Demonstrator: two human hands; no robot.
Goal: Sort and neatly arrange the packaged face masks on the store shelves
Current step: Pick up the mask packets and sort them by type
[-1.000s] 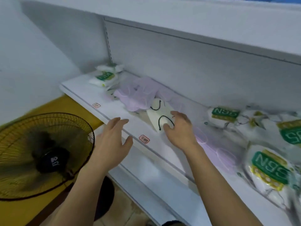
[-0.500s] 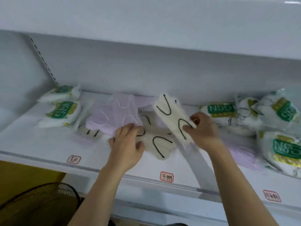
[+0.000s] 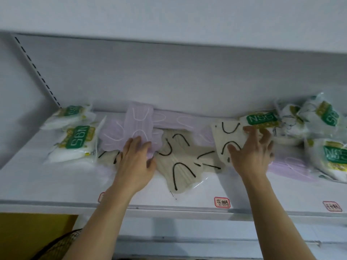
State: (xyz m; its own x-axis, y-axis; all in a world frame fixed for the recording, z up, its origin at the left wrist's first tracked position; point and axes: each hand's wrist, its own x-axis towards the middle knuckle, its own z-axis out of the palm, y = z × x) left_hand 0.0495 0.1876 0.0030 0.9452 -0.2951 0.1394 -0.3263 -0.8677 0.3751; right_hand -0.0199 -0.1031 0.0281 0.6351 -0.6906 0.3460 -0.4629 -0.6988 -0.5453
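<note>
Barely started: packs on the shelf point(image 3: 56, 186) lie mixed and overlapping. N95 packs point(image 3: 78, 142) sit at 9 o'clock, more N95s point(image 3: 336, 156) at 3 o'clock. Lilac masks point(image 3: 138, 121) run along the back, 12 o'clock; cream masks point(image 3: 178, 166) with black loops are strewn mid-shelf. Left hand point(image 3: 134, 166) rests on the lilac pile, fingers loosely spread, whether gripping I can't tell. Right hand point(image 3: 252, 156) pinches a cream pack point(image 3: 228, 136), thumb on top. All still needs grouping. Wrappers look glossy, crinkly film; N95s puffy, others flat, soft.
</note>
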